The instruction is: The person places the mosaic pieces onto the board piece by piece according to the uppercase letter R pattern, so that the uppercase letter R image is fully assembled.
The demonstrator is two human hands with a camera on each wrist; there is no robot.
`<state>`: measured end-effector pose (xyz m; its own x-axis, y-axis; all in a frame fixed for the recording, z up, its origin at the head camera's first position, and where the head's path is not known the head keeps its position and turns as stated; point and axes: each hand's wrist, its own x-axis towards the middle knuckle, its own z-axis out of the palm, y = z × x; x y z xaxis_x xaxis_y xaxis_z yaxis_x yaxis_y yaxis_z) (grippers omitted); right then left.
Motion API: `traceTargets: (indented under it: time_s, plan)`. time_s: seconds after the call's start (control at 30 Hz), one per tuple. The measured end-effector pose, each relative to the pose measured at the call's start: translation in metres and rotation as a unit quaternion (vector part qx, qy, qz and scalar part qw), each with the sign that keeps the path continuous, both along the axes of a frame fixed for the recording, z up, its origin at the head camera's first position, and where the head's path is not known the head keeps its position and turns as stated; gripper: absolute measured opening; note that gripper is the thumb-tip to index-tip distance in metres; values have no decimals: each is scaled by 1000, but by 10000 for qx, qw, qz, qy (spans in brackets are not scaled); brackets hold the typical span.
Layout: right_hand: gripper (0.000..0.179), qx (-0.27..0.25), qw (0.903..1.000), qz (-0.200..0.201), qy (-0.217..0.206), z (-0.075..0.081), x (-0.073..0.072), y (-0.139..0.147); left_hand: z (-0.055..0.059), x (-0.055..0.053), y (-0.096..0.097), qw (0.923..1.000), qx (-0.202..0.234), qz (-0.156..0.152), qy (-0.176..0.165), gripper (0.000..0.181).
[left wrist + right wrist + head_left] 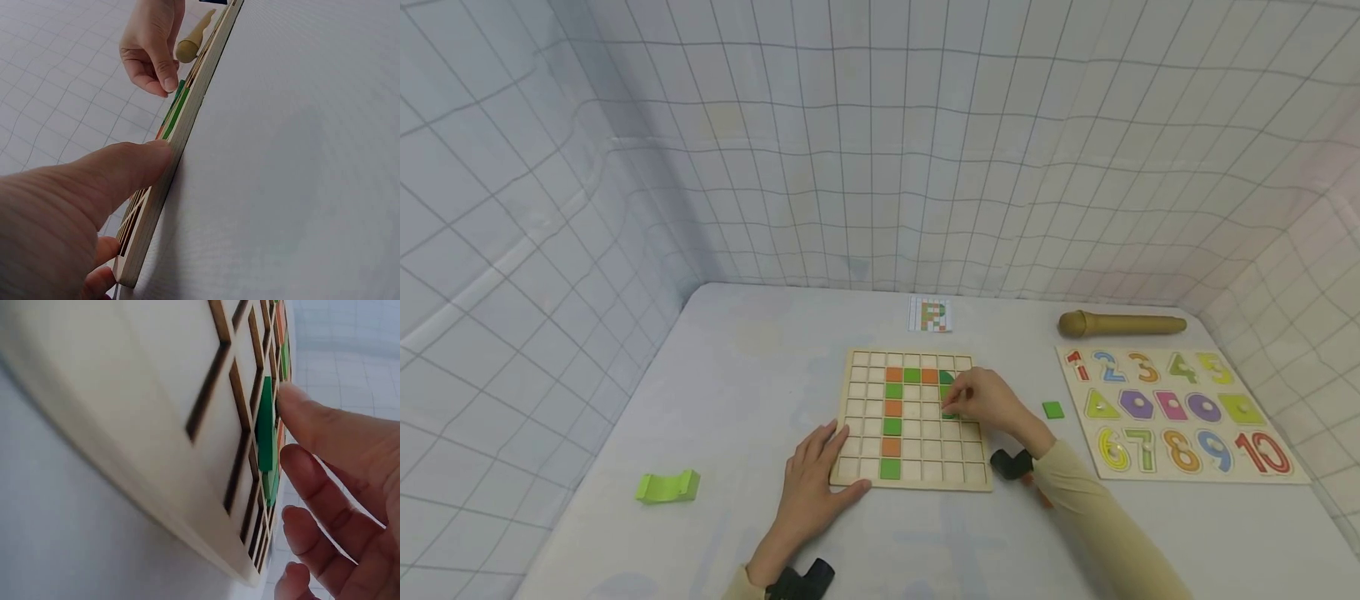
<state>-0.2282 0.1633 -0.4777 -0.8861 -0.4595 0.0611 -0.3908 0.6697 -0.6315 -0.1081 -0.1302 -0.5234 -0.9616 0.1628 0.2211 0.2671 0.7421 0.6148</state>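
Note:
A wooden grid board (910, 483) lies on the table with green and orange square tiles (892, 427) in a column and along its far row. A dark green rounded tile (946, 377) fills that row's right end. My right hand (988, 400) is over the board's right side, thumb and forefinger at the edges of another dark green tile (265, 425), which sits tilted above its cell. My left hand (812, 479) rests at the board's near left corner, its thumb on the front edge (165, 181) and its extended fingers along the left side.
Behind the board lies a small pattern card (930, 314). To the right are a loose green tile (1053, 410), a number-and-shape puzzle (1183, 417) and a brown stick with a rounded end (1120, 325). A lime green curved block (667, 487) lies far left.

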Motion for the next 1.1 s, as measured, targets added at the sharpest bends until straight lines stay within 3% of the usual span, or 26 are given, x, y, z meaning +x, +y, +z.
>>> traceTargets:
  time_s: [0.63, 1.1]
  plan:
    - [10, 302, 9994, 59, 134, 4, 6, 6, 1, 0, 0, 10000, 39, -2, 43, 80]
    - [12, 607, 9979, -227, -32, 4, 10, 0, 2, 1, 1, 10000, 9, 34, -24, 79]
